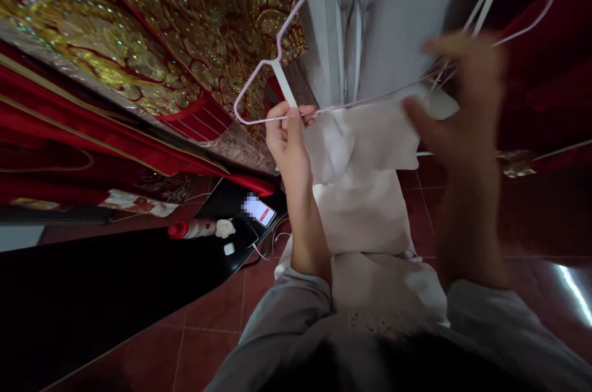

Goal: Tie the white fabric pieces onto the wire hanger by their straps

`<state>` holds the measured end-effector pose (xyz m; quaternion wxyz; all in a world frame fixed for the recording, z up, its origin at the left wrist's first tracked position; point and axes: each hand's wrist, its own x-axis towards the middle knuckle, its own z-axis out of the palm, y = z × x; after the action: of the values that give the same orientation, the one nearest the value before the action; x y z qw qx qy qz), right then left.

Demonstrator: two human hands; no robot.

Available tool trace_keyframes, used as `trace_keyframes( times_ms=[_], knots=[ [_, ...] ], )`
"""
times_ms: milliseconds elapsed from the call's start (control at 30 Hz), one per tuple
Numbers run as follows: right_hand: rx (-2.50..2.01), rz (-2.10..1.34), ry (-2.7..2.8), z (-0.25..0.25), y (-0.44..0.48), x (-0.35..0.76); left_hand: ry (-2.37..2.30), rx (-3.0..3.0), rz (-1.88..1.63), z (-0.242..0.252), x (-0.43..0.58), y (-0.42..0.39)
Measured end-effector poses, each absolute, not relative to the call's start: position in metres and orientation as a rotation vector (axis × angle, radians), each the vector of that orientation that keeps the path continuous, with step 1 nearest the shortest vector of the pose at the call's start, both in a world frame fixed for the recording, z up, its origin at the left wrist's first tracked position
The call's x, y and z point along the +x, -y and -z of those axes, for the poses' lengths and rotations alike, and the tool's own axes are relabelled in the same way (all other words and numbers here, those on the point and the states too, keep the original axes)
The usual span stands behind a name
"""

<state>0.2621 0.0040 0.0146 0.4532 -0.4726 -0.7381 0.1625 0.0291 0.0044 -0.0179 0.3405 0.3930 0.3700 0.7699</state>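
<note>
My left hand (pixel 289 130) is closed around a pale pink clothes hanger (pixel 283 82), with the thumb and fingers pinching its lower bar near the white strip. Off-white cloth (pixel 365 139) hangs just right of that hand, along the line of a thin bar, and falls in layers towards my body. My right hand (pixel 472 90) is raised at the right side of the cloth, blurred by motion. Its thumb and fingers are spread apart, and I see nothing between them. Behind it is another pale hanger (pixel 527 28).
Red and gold sequined garments (pixel 194 22) hang at the left. A black table (pixel 115 281) holds a lit phone (pixel 263 213), a red-capped bottle (pixel 192 229), a small white case (pixel 229 249) and a cable. More white hangers (pixel 358 28) hang ahead against a grey surface. The floor (pixel 208 330) is red tile.
</note>
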Motion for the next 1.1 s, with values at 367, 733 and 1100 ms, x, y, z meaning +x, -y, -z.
trace_keyframes(
  times_ms=[367, 733, 1100],
  knots=[
    [-1.060, -0.042, 1.745, 0.041, 0.002, 0.214, -1.291, 1.363, -1.783, -0.002, 0.005, 0.038],
    [-0.973, -0.106, 1.756, 0.039, -0.005, 0.231, -1.068, 1.106, -2.229, -0.055, -0.018, 0.001],
    [-0.985, -0.087, 1.745, 0.032, 0.002, 0.225, -1.066, 0.959, -2.014, 0.005, 0.036, 0.020]
  ],
)
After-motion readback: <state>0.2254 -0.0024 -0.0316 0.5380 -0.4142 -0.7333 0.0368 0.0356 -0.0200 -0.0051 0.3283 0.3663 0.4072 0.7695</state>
